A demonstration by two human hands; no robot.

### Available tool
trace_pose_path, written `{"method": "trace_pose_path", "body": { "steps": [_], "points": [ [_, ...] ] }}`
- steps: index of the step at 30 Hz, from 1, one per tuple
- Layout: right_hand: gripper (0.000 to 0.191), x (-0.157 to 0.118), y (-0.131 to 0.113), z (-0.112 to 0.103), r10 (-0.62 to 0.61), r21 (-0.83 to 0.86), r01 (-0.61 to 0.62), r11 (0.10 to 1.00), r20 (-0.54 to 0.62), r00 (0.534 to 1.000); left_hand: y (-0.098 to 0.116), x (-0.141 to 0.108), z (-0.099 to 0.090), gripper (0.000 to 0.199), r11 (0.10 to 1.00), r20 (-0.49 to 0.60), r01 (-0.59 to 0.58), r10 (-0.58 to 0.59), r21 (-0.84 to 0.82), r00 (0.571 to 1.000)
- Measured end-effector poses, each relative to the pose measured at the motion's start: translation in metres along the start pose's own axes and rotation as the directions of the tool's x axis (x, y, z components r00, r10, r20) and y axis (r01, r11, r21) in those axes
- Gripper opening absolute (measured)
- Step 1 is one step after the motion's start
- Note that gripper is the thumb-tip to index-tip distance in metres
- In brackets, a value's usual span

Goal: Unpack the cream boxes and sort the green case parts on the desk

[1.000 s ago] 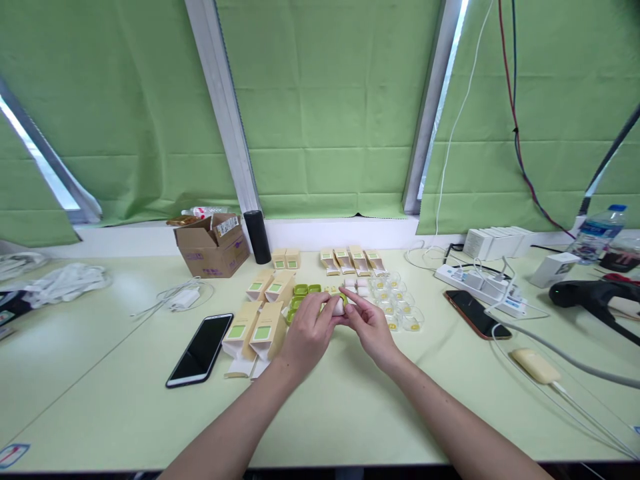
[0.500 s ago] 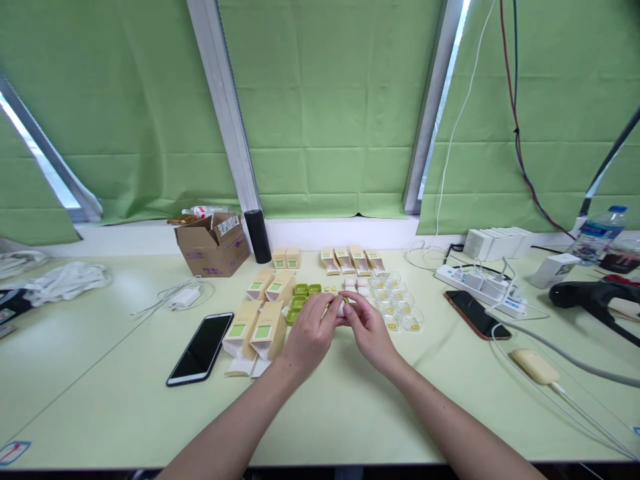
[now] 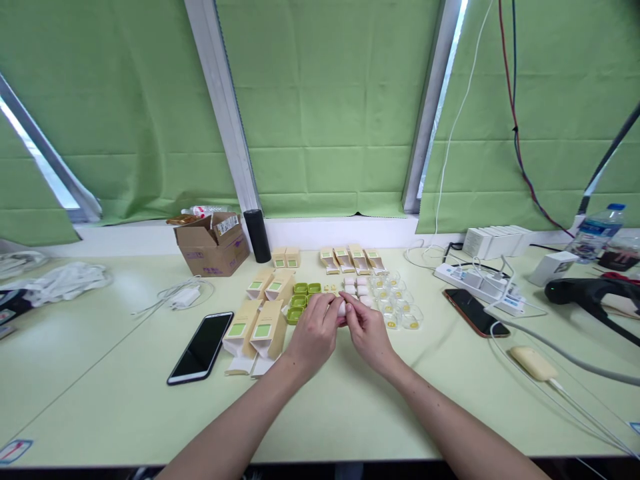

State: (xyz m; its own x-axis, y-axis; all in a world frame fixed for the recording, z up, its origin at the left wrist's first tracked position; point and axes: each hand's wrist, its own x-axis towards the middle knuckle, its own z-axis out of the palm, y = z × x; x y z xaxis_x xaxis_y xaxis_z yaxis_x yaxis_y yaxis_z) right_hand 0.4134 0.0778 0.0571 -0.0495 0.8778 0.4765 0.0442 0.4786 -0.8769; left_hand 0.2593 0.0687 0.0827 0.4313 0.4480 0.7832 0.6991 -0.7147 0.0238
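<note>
My left hand (image 3: 314, 328) and my right hand (image 3: 369, 333) meet over the middle of the table. Their fingertips pinch a small white rounded piece (image 3: 342, 309) between them, and most of it is covered by the fingers. Left of my hands sit several small green square cups (image 3: 298, 301). Beyond them lie tiny yellow pieces (image 3: 330, 288). Pinkish-white small pieces (image 3: 361, 291) stand in rows just behind my right hand. Several clear plastic covers (image 3: 399, 300) with yellow marks are to its right.
Cream cartons with green labels (image 3: 269, 329) stand at the left, with more cartons (image 3: 351, 260) at the back. A black phone (image 3: 201, 348) lies left. On the right are another phone (image 3: 476, 312), a power strip (image 3: 480, 288) and cables. An open cardboard box (image 3: 213, 250) sits at the back left.
My fingers have shifted slightly around the small piece. The green edge that showed on it before is now out of sight. The surrounding things stay where they were.
</note>
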Motion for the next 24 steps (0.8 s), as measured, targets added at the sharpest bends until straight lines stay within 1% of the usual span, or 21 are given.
{"method": "trace_pose_path", "body": {
  "steps": [8, 12, 14, 17, 19, 21, 24],
  "points": [
    [0.042, 0.004, 0.0, -0.001, 0.032, 0.029, -0.032, 0.999, -0.005, 0.999, -0.001, -0.002, 0.007, 0.032, 0.996, -0.003, 0.067, -0.067, -0.06, 0.998],
    [0.042, 0.007, -0.005, -0.009, 0.035, 0.028, -0.037, 0.999, 0.075, 0.997, -0.007, -0.004, 0.006, 0.031, 0.981, -0.018, 0.139, -0.143, -0.134, 0.99],
    [0.046, 0.007, -0.008, -0.013, -0.022, -0.043, 0.027, 0.999, 0.114, 0.993, -0.01, -0.005, 0.004, 0.032, 0.965, -0.015, 0.184, -0.19, -0.189, 0.982],
    [0.054, 0.008, -0.008, -0.017, -0.122, -0.195, 0.144, 0.97, 0.12, 0.985, -0.013, -0.004, 0.0, 0.031, 0.926, 0.011, 0.245, -0.252, -0.287, 0.968],
    [0.05, 0.008, -0.007, -0.017, -0.141, -0.236, 0.159, 0.959, 0.089, 0.986, -0.013, -0.002, -0.003, 0.028, 0.891, 0.037, 0.28, -0.286, -0.358, 0.958],
    [0.045, 0.009, -0.006, -0.017, -0.141, -0.218, 0.152, 0.964, 0.063, 0.988, -0.013, 0.0, -0.006, 0.026, 0.844, 0.062, 0.32, -0.325, -0.43, 0.944],
    [0.041, 0.008, -0.008, -0.013, -0.135, -0.14, 0.142, 0.98, 0.053, 0.989, -0.011, 0.003, -0.006, 0.023, 0.752, 0.09, 0.381, -0.398, -0.538, 0.913]
  ]
}}
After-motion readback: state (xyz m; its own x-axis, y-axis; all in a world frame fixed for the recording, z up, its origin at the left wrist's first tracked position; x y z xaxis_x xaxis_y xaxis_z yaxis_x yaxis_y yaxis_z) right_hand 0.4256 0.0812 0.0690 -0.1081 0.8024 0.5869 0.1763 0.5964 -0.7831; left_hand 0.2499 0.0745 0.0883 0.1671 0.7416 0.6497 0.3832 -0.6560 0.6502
